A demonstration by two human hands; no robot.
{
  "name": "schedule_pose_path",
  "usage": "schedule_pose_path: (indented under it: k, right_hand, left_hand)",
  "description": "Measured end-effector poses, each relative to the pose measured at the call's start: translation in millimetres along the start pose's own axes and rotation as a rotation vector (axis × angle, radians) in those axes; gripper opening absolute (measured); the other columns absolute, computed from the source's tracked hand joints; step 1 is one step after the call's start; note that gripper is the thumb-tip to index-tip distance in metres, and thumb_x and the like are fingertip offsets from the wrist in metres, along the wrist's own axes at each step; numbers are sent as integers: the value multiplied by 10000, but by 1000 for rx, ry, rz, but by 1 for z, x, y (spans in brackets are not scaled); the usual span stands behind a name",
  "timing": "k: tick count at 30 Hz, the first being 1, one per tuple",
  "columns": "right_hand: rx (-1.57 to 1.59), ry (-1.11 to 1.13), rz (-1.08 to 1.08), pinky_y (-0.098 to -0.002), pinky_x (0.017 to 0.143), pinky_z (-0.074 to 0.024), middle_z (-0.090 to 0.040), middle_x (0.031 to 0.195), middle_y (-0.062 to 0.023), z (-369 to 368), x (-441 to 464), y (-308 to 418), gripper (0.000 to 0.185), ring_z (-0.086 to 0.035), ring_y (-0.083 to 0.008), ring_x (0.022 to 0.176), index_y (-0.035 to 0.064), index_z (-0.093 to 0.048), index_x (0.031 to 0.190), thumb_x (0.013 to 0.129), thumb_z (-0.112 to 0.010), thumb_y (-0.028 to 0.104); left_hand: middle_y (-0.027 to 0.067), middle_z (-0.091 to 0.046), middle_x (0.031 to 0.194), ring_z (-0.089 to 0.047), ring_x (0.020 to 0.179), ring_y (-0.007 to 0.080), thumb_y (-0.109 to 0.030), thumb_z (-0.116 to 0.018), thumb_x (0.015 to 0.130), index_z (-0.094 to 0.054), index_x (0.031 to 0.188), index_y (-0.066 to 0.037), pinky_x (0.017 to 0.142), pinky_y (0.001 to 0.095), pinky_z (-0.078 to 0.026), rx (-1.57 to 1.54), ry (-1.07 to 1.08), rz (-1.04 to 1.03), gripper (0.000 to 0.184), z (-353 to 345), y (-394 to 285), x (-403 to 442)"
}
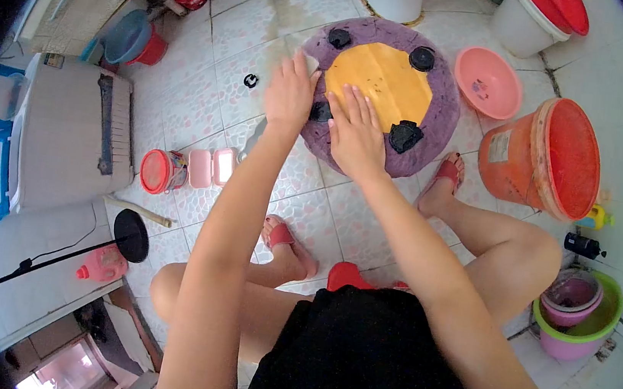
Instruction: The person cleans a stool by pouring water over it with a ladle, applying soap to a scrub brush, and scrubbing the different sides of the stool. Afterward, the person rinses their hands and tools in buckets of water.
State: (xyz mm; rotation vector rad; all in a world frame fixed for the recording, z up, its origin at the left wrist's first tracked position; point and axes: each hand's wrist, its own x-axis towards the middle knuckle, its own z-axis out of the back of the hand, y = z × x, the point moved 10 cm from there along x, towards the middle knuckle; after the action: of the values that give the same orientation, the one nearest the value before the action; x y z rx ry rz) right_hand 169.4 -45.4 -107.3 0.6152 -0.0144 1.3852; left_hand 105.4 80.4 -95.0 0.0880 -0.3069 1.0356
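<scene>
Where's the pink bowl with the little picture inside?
In the head view, the pink bowl is on the floor at the right, beside the round purple cushion and just past the orange bucket.

Before me the cushion point(443, 106) lies on the floor point(184, 95). Just to its right sits a basin point(489, 82), with a large bucket point(514, 160) nearer me. Closer still on my right, nested bowls point(573, 292) rest in a tub point(606, 320). On my left, a small bucket point(153, 171) stands beside an open case point(200, 169), the case between bucket and cushion.
</scene>
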Motion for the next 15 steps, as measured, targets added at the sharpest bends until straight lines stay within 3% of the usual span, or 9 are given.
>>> schedule_pose_path:
  k: [3, 9, 10, 15]
  right_hand:
    - [2, -3, 1, -430, 1205, -207, -398, 1510, -189, 0, -2, 0, 494, -336, -307, 1429, 67, -497, 1413, 944, -527, 220]
    - [6, -25, 12, -428, 1208, -197, -398, 1509, -192, 3, -3, 2, 500, -334, -307, 1431, 65, -492, 1416, 943, -527, 221]
    - [7, -31, 13, -428, 1208, -196, -399, 1508, -193, 3, -4, 2, 500, -333, -309, 1431, 64, -491, 1416, 943, -527, 220]
    - [23, -13, 0, -439, 1201, -211, -395, 1507, -188, 0, -5, 2, 487, -328, -320, 1430, 77, -478, 1419, 951, -518, 201]
  left_hand:
    - [139, -600, 1122, -625, 1021, 298, -385, -585, 948, -430, 1380, -15, 756, 395, -573, -19, 93, 16, 589, 9, -8, -22]
    - [189, -587, 1163, -620, 1026, 347, -344, -570, 963, -379, 1412, 25, 758, 432, -566, -115, -25, 115, 612, 24, -8, -72]
    - [207, -580, 1154, -620, 1013, 363, -323, -563, 968, -361, 1425, 31, 749, 445, -561, -168, 55, 198, 612, 19, -5, -79]
    - [213, -561, 1103, -606, 1002, 380, -314, -556, 972, -345, 1430, 44, 721, 458, -549, -234, 61, 344, 618, 26, -17, -121]
